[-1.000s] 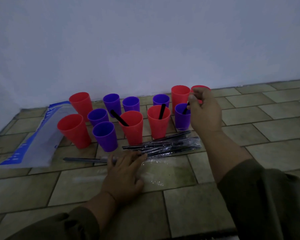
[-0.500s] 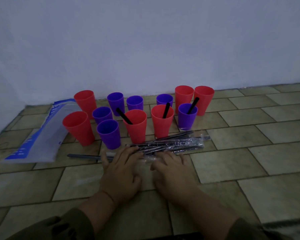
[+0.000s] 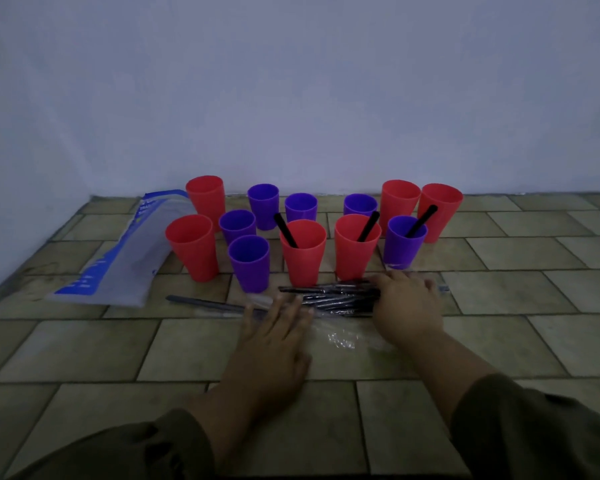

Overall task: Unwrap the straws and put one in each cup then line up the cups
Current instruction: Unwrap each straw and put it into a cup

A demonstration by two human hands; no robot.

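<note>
Tiled floor (image 3: 499, 323) lies bare at right and lower left of the frame. Centre: six red cups (image 3: 302, 252), six purple cups (image 3: 249, 263), three holding black straws (image 3: 286, 230). Left hand (image 3: 274, 344) flat, fingers spread; right hand (image 3: 407, 303) flat on wrapped straws (image 3: 333, 296); grip unclear.

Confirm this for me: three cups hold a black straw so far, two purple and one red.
Not quite. The head view shows two red cups and one purple cup holding a black straw, so three in all.
</note>
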